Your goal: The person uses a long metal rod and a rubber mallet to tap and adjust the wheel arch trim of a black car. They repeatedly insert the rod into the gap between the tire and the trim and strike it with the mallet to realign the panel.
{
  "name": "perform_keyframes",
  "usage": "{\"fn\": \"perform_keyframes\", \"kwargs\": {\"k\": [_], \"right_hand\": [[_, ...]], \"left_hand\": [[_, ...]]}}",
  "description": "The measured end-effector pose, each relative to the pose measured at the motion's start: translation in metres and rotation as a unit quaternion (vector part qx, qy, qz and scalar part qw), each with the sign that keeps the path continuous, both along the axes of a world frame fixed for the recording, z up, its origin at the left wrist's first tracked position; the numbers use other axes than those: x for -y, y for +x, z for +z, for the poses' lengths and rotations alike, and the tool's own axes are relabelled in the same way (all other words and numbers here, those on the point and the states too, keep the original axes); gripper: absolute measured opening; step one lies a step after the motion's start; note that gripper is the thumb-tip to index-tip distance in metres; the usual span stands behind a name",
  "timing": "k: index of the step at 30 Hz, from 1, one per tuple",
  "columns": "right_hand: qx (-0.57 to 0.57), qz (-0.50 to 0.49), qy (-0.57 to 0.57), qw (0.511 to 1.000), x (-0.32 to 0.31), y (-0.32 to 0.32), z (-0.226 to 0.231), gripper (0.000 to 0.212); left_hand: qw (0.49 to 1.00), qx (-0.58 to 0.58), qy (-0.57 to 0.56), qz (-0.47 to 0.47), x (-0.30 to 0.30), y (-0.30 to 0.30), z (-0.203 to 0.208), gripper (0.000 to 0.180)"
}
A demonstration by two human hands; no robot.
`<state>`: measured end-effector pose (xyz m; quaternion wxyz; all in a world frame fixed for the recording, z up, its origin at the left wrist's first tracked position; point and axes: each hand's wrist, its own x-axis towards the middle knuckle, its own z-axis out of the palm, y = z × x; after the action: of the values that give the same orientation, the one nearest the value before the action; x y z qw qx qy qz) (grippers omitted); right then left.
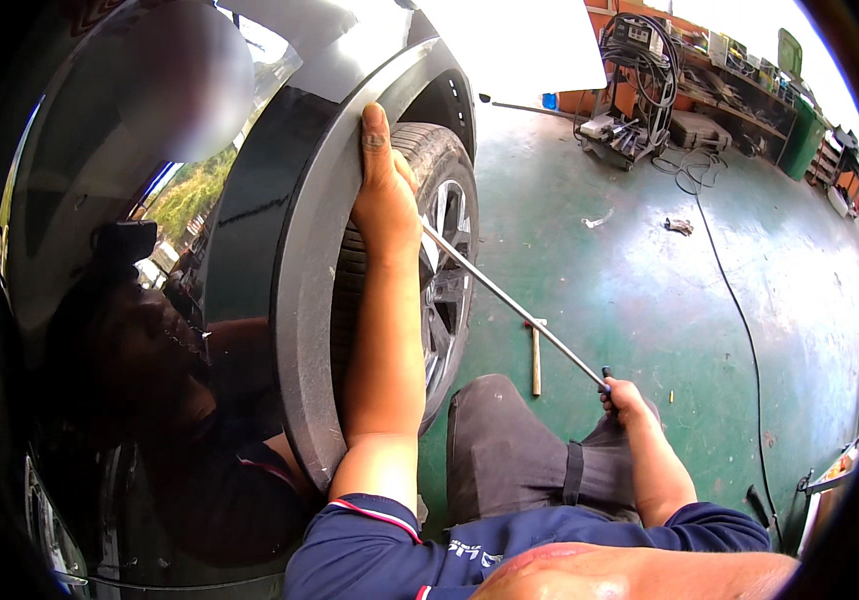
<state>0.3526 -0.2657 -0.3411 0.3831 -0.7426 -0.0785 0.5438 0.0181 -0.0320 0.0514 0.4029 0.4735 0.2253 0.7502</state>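
Rod [515,304], gripped by right hand [626,396], slants toward left hand [387,200], which clasps arch trim [309,250].

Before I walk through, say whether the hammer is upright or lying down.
Lying down: the hammer stretches full length along the green floor.

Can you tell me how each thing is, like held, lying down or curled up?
Long silver metal rod: held slanting
Bare right hand: closed on the rod's near end
Bare left hand: thumb up, fingers mostly hidden
Red-headed hammer with pale wooden handle: lying on green floor
Black-tyred spoked wheel: upright
Glossy black car panel: shiny
Thin black cable: mostly stretched out
Thick black cable: coiled up
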Motion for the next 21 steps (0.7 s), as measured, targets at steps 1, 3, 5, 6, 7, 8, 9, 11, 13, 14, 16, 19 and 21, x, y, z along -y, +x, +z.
{"fn": "perform_keyframes", "kwargs": {"k": [1, 3, 5, 6, 7, 8, 9, 11, 13, 14, 16, 19, 21], "right_hand": [[-0.037, -0.003, 0.016, 0.999, -0.001, -0.007, -0.014, 0.031], [-0.059, -0.025, 0.035, 0.997, -0.007, -0.033, -0.030, 0.032], [-0.068, -0.034, 0.048, 0.996, -0.015, -0.053, -0.038, 0.033], [-0.067, -0.042, 0.051, 0.996, -0.017, -0.057, -0.041, 0.033], [-0.070, -0.052, 0.059, 0.994, -0.019, -0.058, -0.041, 0.025], [-0.065, -0.047, 0.049, 0.996, -0.019, -0.055, -0.039, 0.025], [-0.060, -0.043, 0.039, 0.996, -0.018, -0.050, -0.036, 0.025], [-0.062, -0.027, 0.030, 0.997, -0.015, -0.028, -0.027, 0.026], [-0.047, 0.003, 0.004, 0.999, -0.009, 0.002, -0.009, 0.032], [-0.033, 0.007, -0.007, 0.999, -0.005, 0.010, 0.000, 0.032], [-0.009, 0.012, -0.019, 1.000, 0.000, 0.019, 0.019, 0.032], [0.001, -0.004, -0.019, 1.000, 0.008, 0.016, 0.033, 0.027], [0.003, -0.010, -0.013, 1.000, 0.012, 0.017, 0.032, 0.024]], "left_hand": [[1.000, 0.008, 0.017, -0.002, -0.001, 0.000, 0.002, 0.055], [1.000, 0.002, 0.010, -0.006, -0.001, 0.000, 0.000, 0.052], [1.000, -0.005, 0.018, -0.001, -0.001, -0.003, 0.001, 0.049], [1.000, -0.007, 0.028, 0.000, -0.002, -0.003, 0.002, 0.048], [0.999, -0.009, 0.035, 0.004, -0.003, -0.004, 0.000, 0.047], [0.999, -0.008, 0.033, 0.004, -0.003, -0.004, 0.000, 0.047], [0.999, -0.007, 0.031, 0.004, -0.003, -0.003, -0.001, 0.047], [1.000, -0.004, 0.027, 0.004, -0.002, -0.001, 0.000, 0.050], [1.000, 0.001, 0.019, 0.003, -0.001, 0.002, 0.001, 0.055], [1.000, 0.007, 0.008, -0.011, -0.001, 0.001, 0.001, 0.058], [0.999, 0.014, -0.007, -0.031, 0.000, 0.000, 0.000, 0.063], [0.999, 0.013, -0.014, -0.035, 0.002, 0.002, 0.002, 0.068], [0.999, 0.016, -0.017, -0.032, 0.002, 0.004, 0.002, 0.067]]}}
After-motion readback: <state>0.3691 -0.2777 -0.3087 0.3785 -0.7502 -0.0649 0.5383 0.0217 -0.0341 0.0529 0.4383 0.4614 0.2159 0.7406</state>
